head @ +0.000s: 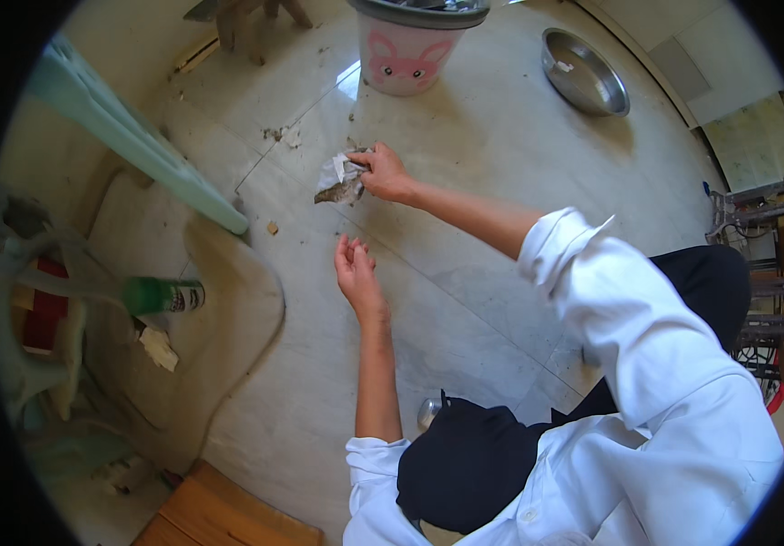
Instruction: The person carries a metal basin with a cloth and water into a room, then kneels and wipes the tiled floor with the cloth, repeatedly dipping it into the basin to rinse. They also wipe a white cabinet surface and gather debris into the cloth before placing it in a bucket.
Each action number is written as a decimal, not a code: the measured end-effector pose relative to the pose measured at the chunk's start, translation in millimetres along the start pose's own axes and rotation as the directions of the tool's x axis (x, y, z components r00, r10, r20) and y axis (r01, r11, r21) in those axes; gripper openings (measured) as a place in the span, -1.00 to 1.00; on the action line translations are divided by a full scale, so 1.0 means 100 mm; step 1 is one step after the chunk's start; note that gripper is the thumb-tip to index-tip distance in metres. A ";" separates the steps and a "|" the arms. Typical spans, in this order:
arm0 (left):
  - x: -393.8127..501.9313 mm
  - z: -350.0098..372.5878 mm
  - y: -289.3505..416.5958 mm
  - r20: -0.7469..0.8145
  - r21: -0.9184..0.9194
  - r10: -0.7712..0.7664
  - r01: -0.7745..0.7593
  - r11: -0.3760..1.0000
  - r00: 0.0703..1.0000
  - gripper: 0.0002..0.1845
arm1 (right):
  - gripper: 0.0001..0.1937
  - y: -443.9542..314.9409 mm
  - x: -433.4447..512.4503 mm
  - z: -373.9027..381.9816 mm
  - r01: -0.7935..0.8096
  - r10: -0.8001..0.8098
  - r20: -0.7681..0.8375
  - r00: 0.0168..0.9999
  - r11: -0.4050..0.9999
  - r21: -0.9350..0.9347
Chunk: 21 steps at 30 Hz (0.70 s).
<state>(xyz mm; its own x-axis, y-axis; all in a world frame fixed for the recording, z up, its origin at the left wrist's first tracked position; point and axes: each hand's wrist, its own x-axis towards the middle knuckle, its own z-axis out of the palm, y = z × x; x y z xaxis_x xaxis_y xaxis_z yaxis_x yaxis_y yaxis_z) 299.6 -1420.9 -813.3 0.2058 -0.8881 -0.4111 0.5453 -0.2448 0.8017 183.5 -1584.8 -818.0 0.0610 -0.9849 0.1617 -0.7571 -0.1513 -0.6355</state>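
Note:
A crumpled, dirt-stained piece of white paper or tissue (341, 179) is pinched between the thumb and fingers of my right hand (386, 172), just above the pale tiled floor (460, 273). Closer to me, my left hand (358, 273) hovers over the tiles with its fingers loosely curled and apart, holding nothing. Dark crumbs and a white scrap (291, 138) lie on the floor beyond the paper. A small tan piece (272, 227) rests on the tiles to the left of both hands.
A pink-and-white bin (402, 61) with a rabbit face stands ahead. At the far right lies a metal basin (584, 72). On the left are a pale green plastic panel (139, 136), a green bottle (163, 295) and crumpled paper (158, 349). A wooden board (228, 512) occupies the lower left.

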 end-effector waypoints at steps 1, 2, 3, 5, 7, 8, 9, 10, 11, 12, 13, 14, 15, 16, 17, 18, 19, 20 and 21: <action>0.03 0.14 0.07 0.069 -0.054 -0.065 0.069 0.996 0.996 -0.45 | -0.57 0.01 -0.01 -0.16 0.006 -0.006 0.076 0.997 1.000 0.005; 0.06 0.10 0.06 0.234 -0.200 -0.097 0.145 0.969 0.967 -0.34 | -0.55 0.01 -0.07 -0.30 0.006 -0.007 0.150 0.989 1.000 0.006; 0.15 0.03 0.28 0.307 -0.235 -0.157 0.235 0.943 0.939 -0.32 | -0.55 -0.36 -0.17 -0.40 0.069 -0.087 0.223 0.971 0.994 0.084; 0.24 0.10 0.53 0.539 -0.293 -0.219 0.425 0.856 0.813 -0.28 | -0.59 -0.60 -0.42 -0.41 -0.046 -0.044 0.348 0.936 0.968 0.246; 0.44 0.12 0.45 0.516 -0.450 -0.256 0.514 0.730 0.817 -0.46 | -0.64 -0.77 -0.52 -0.51 0.241 -0.329 0.489 0.807 0.941 0.236; 0.42 0.18 0.41 0.507 -0.383 -0.276 0.500 0.777 0.817 -0.49 | -0.55 -0.68 -0.60 -0.71 0.272 -0.377 0.481 0.791 0.922 0.276; 0.37 0.18 0.47 0.474 -0.307 -0.289 0.463 0.831 0.832 -0.53 | -0.52 -0.64 -0.60 -0.90 0.223 -0.325 0.473 0.819 0.940 0.259; 0.28 0.20 0.47 0.458 -0.270 -0.344 0.497 0.825 0.820 -0.55 | -0.49 -0.54 -0.63 -1.11 0.163 -0.256 0.470 0.845 0.960 0.229; 0.22 0.20 0.48 0.434 -0.234 -0.395 0.525 0.819 0.810 -0.56 | -0.45 -0.43 -0.62 -1.31 0.105 -0.192 0.466 0.864 0.973 0.207; 0.19 0.26 0.48 0.411 -0.203 -0.435 0.545 0.813 0.801 -0.57 | -0.44 -0.13 -0.48 -1.50 0.012 -0.025 0.529 0.848 1.000 0.027; 0.24 0.22 0.51 0.400 -0.151 -0.450 0.542 0.827 0.798 -0.57 | -0.51 0.01 -0.36 -1.70 -0.279 0.187 0.528 0.829 0.955 0.101; 0.28 0.16 0.57 0.378 -0.093 -0.472 0.540 0.836 0.796 -0.57 | -0.56 0.17 -0.26 -1.92 -0.550 0.381 0.554 0.740 0.817 0.173; 0.30 0.27 0.51 0.376 -0.037 -0.505 0.557 0.830 0.777 -0.56 | -0.56 0.82 -0.07 -2.15 -0.740 0.453 0.704 0.547 0.654 0.154; 0.34 0.31 0.50 0.311 -0.053 -0.537 0.578 0.814 0.784 -0.56 | -0.54 1.03 -0.08 -2.50 -0.769 0.473 0.650 0.595 0.571 0.288; 0.37 0.34 0.49 0.311 -0.045 -0.541 0.581 0.813 0.781 -0.55 | -0.49 1.54 0.00 -2.64 -0.765 0.446 0.646 0.619 0.529 0.367; 0.40 0.40 0.39 0.332 -0.039 -0.554 0.598 0.801 0.764 -0.54 | -0.45 1.90 0.01 -2.93 -0.787 0.543 0.571 0.616 0.465 0.407; 0.44 0.45 0.23 0.356 -0.029 -0.570 0.618 0.786 0.741 -0.54 | -0.34 2.49 -0.04 -3.23 -0.779 0.535 0.579 0.615 0.303 0.549; 0.44 0.44 0.23 0.333 -0.011 -0.544 0.580 0.815 0.770 -0.53 | -0.41 2.58 0.02 -3.34 -0.715 0.645 0.554 0.526 -0.017 0.698; 0.43 0.52 0.21 0.300 0.000 -0.564 0.591 0.807 0.770 -0.53 | -0.30 2.75 -0.03 -3.49 -0.654 0.626 0.573 0.529 -0.130 0.745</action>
<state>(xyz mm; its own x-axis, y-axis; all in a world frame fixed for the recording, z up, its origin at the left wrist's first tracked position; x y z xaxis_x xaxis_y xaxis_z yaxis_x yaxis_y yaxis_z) 277.7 -1484.6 -791.2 -0.3923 -0.6622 -0.6384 0.5618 -0.7221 0.4037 -252.0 -1594.2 -729.5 -0.0689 -0.6633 -0.7452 0.5434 0.6015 -0.5856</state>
